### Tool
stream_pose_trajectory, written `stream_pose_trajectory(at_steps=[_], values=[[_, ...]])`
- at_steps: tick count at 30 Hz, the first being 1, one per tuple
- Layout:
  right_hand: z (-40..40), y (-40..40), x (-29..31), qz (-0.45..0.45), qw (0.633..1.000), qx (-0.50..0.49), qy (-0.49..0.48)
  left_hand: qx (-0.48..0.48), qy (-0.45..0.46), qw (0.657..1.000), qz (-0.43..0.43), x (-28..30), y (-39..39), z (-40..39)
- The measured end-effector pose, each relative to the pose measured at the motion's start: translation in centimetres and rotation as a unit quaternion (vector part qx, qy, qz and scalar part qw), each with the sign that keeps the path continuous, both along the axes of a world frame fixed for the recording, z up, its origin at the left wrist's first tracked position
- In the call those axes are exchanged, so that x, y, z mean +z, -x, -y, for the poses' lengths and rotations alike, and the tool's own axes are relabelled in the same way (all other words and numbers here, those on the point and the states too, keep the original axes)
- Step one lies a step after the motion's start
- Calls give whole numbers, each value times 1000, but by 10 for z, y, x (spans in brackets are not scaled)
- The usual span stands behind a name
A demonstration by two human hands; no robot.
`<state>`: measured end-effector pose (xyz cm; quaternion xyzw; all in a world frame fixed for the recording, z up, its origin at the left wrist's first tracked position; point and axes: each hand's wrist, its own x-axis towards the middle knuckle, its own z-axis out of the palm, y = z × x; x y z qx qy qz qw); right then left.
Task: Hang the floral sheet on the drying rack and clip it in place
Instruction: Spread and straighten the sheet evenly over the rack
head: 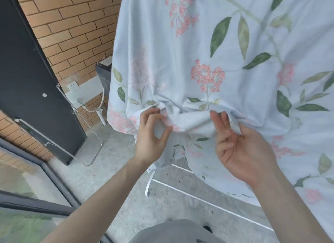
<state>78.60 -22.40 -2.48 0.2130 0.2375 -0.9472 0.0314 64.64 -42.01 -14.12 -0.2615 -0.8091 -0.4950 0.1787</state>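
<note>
Left hand pinching floral sheet, right hand palm-up

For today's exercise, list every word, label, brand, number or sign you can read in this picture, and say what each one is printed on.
No text is readable.
Small white sticker on the dark door: too small to read.
Floral sheet: printed flowers and leaves only, no words.
White wall socket: no legible marking.

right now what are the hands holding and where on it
Both hold the floral sheet at a bunched fold along its lower part: the left hand pinches the fold's left end, the right hand grips its right end.
</note>
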Motion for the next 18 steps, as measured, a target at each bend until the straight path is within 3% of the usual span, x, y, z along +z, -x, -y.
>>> stream_pose_trajectory(at_steps=[2, 5, 7, 8, 9, 11, 12, 13, 18], values=[[-4, 0, 5, -64, 997, -5, 36, 59, -21, 998, -5, -12, -14, 6], [-6, 5, 10, -163, 980, 24, 108, -15, 51, 999, -5, -37, -47, 7], [-5, 10, 14, -190, 975, 14, 113, -24, 118, 989, 86, -58, -56, -4], [-3, 13, 17, -199, 974, 5, 104, -2, 125, 974, 186, -67, -54, -12], [-1, 16, 21, -214, 972, 0, 97, 23, 90, 938, 333, -71, -46, -18], [2, 20, 27, -234, 968, -11, 87, 24, -80, 780, 620, -74, -26, -30], [3, 21, 29, -237, 968, -16, 84, -1, -172, 700, 693, -75, -17, -31], [5, 23, 32, -239, 968, -21, 76, -26, -245, 654, 715, -76, -9, -31], [15, 30, 41, -190, 976, -78, -69, -55, -506, 579, 637, -90, 25, -28]])
